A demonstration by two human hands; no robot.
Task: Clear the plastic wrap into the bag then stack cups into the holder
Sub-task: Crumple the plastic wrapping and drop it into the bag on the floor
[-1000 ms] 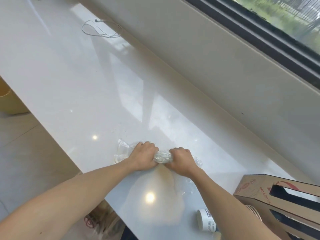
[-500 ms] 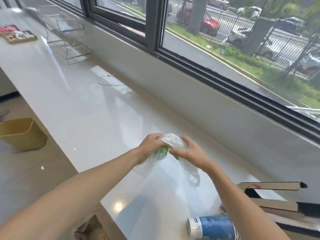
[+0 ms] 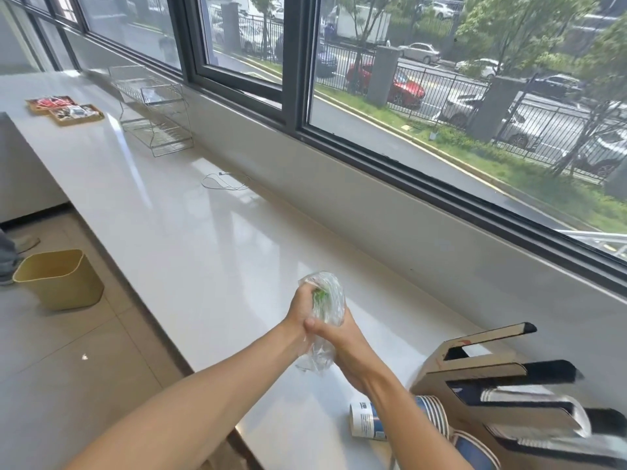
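- Head view: both hands are raised above the white counter [image 3: 190, 239], gripping one bundle of clear plastic wrap [image 3: 326, 300] between them
- The left hand [image 3: 302, 308] curls its fingers round the upper part of the bundle, where something green shows through the film
- The right hand [image 3: 341, 337] clasps the lower part, fingers curled round the wrap and pressed against the left hand; a loose tail of film hangs below the two hands
- A stack of blue-and-white paper cups [image 3: 407, 420] lies on its side on the counter by the right forearm
- A cardboard holder [image 3: 481, 368] with long slots stands just right of the cups; its contents look like cup rims, though blur makes that uncertain
- A wire rack [image 3: 154, 111] and a thin white cable [image 3: 225, 182] sit further along the counter
- A tan bin [image 3: 59, 279] stands on the floor
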